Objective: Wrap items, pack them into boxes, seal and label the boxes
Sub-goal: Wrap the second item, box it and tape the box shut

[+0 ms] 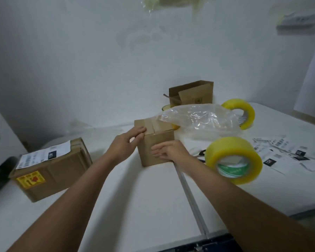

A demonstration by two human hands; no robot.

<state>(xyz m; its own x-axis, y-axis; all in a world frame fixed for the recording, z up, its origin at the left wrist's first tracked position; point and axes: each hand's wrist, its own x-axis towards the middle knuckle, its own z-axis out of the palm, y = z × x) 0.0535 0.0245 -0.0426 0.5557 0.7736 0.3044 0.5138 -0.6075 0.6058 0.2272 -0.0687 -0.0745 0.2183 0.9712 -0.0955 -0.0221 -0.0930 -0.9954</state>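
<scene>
Left hand (130, 140) lies flat on the top flaps of the small box (154, 142) at frame centre; right hand (168, 151) lies open against its front, neither gripping. Looks like the sealing step. Next: grab tape roll (233, 159), right.

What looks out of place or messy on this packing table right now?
Nothing looks damaged. A crumpled clear plastic bag sprawls behind the small cardboard box both hands press, partly overlapping its far top edge. Shipping labels lie scattered at the right, and the nearest tape roll stands on edge, so it might roll.
</scene>
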